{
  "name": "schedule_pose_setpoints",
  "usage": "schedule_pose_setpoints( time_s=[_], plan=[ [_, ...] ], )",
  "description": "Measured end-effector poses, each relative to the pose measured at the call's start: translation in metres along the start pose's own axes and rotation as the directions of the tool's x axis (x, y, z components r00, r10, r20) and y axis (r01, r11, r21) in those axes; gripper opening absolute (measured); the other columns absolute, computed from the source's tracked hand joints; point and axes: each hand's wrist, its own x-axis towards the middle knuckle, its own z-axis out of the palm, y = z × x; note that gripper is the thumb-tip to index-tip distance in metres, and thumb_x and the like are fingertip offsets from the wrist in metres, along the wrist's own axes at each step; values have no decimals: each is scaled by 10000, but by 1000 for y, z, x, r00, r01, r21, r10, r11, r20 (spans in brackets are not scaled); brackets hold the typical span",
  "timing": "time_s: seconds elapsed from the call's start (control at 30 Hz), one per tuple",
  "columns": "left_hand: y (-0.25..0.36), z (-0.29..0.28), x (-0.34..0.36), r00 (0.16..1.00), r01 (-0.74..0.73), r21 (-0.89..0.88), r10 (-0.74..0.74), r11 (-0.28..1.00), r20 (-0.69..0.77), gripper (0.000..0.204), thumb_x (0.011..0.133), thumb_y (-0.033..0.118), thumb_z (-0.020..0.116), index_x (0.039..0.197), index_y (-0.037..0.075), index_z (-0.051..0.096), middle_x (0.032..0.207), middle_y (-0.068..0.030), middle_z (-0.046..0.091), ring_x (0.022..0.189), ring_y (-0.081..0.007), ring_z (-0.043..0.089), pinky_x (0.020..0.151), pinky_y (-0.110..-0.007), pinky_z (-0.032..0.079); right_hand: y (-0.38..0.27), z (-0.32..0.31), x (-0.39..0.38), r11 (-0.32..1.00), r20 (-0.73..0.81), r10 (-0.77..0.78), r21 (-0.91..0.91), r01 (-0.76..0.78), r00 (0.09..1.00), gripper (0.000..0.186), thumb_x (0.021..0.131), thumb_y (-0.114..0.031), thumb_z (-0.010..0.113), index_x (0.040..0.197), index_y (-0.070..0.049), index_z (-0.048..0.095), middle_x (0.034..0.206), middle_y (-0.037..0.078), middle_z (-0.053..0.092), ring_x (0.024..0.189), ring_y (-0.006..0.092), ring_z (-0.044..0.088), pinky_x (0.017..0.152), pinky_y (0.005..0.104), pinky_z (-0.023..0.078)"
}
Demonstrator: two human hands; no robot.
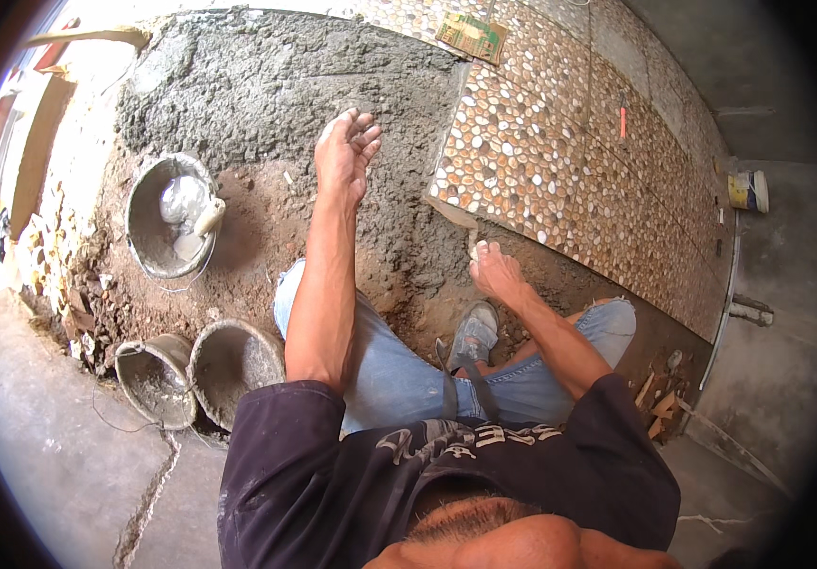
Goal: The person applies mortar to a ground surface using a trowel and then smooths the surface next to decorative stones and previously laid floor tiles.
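My left hand [344,156] hangs over the grey wet mortar bed [285,85], its fingers loosely bent and apart, with nothing visible in them. In my right hand [497,272] is the handle of a trowel [453,214]. Its blade lies at the near left corner of the pebble-patterned tiles [532,156], against the mortar. Whether the blade touches the tile edge, I cannot tell. The tiled surface stretches away to the right of the mortar.
Left of my left arm stands a bucket [143,223] with a pale mix and a tool inside. Two mortar-caked buckets [238,365] [157,379] sit nearer. A cardboard piece [472,38] and an orange-handled tool [623,121] lie on the tiles. A small tub [748,192] is at the right.
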Motion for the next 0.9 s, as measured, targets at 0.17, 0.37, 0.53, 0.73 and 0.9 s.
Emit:
schedule_pose_setpoints(
  time_s=[0.17,0.37,0.53,0.73,0.9],
  plan=[
    [0,1,2,1000,3,5,-3,1000,-2,346,955,219,533,1223,2,511,1156,-157,595,955,-252,603,793,-359,505,-12,-3,12,1000,73,-17,-24,18,997,339,954,-254,437,1118,40,477,1014,290,570,828,453,635,711,532,521],
    [-3,3,4,1000,7,18,-7,1000,-2,353,959,209,528,1236,-8,495,1189,-174,579,989,-268,594,830,-366,508,-14,11,37,998,-60,-57,-26,55,997,282,927,-204,419,1018,45,515,872,274,621,748,441,644,684,530,525],
    [-1,1,3,1000,4,30,-3,1000,-31,337,959,207,527,1219,-7,503,1167,-169,588,979,-257,598,817,-359,513,30,7,22,997,152,74,-17,-73,986,318,921,-178,397,1054,80,528,845,278,655,784,434,654,693,527,528],
    [-5,5,6,1000,19,6,-19,1000,5,356,955,212,536,1230,-12,499,1184,-175,581,976,-257,593,822,-356,505,53,-18,-25,996,208,43,-87,-26,977,366,936,-206,402,1091,106,514,841,292,651,766,434,656,671,525,537],
    [-11,8,9,999,28,16,-29,999,23,368,952,218,534,1246,-1,498,1223,-179,562,993,-257,585,829,-357,497,-22,-10,11,999,198,-41,43,34,979,360,943,-212,399,1071,102,519,840,285,653,761,428,657,673,519,540]
  ],
)
